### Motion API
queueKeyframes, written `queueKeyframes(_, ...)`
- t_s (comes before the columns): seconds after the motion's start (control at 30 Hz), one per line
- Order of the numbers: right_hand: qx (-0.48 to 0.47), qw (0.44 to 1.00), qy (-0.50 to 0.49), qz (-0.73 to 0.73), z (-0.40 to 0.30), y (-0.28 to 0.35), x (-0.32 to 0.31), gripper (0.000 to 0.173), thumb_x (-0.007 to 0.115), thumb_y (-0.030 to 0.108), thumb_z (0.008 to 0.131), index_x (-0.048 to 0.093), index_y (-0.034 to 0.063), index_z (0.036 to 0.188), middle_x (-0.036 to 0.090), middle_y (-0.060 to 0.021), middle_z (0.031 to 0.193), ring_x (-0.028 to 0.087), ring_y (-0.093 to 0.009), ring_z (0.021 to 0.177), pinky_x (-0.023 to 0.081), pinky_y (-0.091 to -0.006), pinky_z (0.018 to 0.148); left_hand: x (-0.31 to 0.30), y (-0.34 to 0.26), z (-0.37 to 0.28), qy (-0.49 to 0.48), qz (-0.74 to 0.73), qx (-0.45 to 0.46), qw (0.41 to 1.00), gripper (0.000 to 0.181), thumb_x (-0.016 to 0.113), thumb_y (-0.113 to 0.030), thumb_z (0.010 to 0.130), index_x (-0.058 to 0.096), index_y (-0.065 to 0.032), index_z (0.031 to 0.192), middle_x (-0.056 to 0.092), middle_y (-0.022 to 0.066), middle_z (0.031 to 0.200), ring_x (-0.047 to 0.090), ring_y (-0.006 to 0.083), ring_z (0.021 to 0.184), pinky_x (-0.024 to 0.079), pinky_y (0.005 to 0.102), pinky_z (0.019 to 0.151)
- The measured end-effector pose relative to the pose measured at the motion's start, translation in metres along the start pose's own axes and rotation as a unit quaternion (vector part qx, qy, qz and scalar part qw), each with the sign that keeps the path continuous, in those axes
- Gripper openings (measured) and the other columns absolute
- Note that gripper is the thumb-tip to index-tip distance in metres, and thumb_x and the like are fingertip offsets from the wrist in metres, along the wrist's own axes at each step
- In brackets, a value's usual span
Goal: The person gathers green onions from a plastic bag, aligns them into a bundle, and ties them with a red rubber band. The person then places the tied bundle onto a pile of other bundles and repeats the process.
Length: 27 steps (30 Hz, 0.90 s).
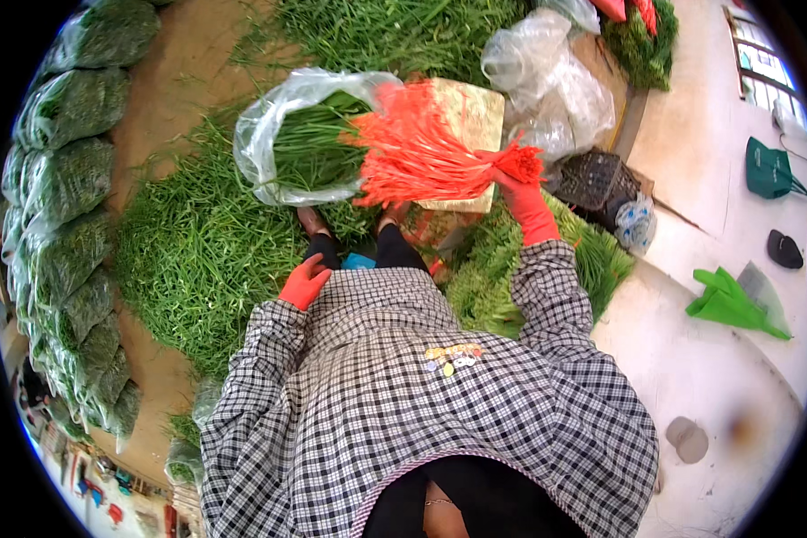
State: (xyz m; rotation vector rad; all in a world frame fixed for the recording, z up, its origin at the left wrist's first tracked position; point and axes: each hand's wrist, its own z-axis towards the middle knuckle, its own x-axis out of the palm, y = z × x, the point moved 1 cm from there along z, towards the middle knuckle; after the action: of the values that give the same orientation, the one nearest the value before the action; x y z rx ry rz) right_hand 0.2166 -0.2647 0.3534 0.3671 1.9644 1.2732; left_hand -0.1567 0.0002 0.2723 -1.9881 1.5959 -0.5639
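Note:
My right hand [524, 202], in a red glove, grips a thick bundle of red plastic strips [424, 155] near its right end. The loose strips fan out to the left over a pale board [474, 121] and the right side of an open clear plastic bag [252, 148]. Long green leafy stalks [316, 141] lie in that bag. My left hand [304, 281], also red-gloved, is by my lap with its fingers apart and nothing in it. Cut greens [195, 249] are heaped to the left of my legs, and bunched greens [491, 289] lie to the right.
Filled plastic bags of greens [74, 107] line the left side. More loose greens [403, 33] lie beyond the open bag. Crumpled clear bags [551, 87] and a dark crate [595, 178] are at the upper right. A bright green bag [733, 302] lies farther right.

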Motion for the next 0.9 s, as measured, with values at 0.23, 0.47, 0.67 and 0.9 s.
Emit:
queueKeyframes(0.23,0.211,0.977,0.031,0.01,-0.087,-0.03,-0.046,0.032,0.064,0.007,0.079,0.057,0.0004,0.109,0.062,-0.0046,0.1,0.059,-0.014,0.085,0.047,-0.0305,0.073,0.017,0.035,0.0,-0.062,0.261,-0.013,0.963,0.057,0.063,-0.029,0.078,0.048,0.0008,0.123,0.057,0.0195,0.114,0.056,0.0311,0.104,0.044,0.0371,0.089)
queueKeyframes(0.47,0.27,0.906,0.249,-0.213,-0.092,-0.092,-0.003,0.035,0.074,0.016,0.066,0.061,-0.0003,0.094,0.064,-0.0163,0.09,0.061,-0.03,0.088,0.048,-0.039,0.075,0.052,0.024,0.039,-0.08,0.234,0.016,0.969,0.05,0.064,-0.019,0.078,0.049,-0.0028,0.123,0.056,0.0177,0.117,0.054,0.0321,0.107,0.043,0.0373,0.091)
queueKeyframes(0.67,0.325,0.808,0.386,-0.303,-0.077,-0.171,0.053,0.038,0.065,0.034,0.074,0.065,0.0016,0.094,0.063,-0.0219,0.083,0.061,-0.034,0.08,0.048,-0.0397,0.068,0.051,0.023,0.083,-0.092,0.237,0.021,0.967,0.047,0.063,-0.017,0.079,0.049,-0.0056,0.123,0.054,0.0189,0.118,0.05,0.0354,0.11,0.04,0.0398,0.094)
queueKeyframes(0.9,0.318,0.781,0.414,-0.344,-0.039,-0.266,0.091,0.036,0.062,0.032,0.075,0.065,0.0021,0.094,0.063,-0.0212,0.085,0.062,-0.033,0.081,0.048,-0.0394,0.069,0.047,0.026,0.161,-0.113,0.081,0.014,0.99,0.047,0.058,-0.005,0.081,0.045,0.0036,0.125,0.053,0.0197,0.122,0.051,0.027,0.114,0.038,0.0331,0.097)
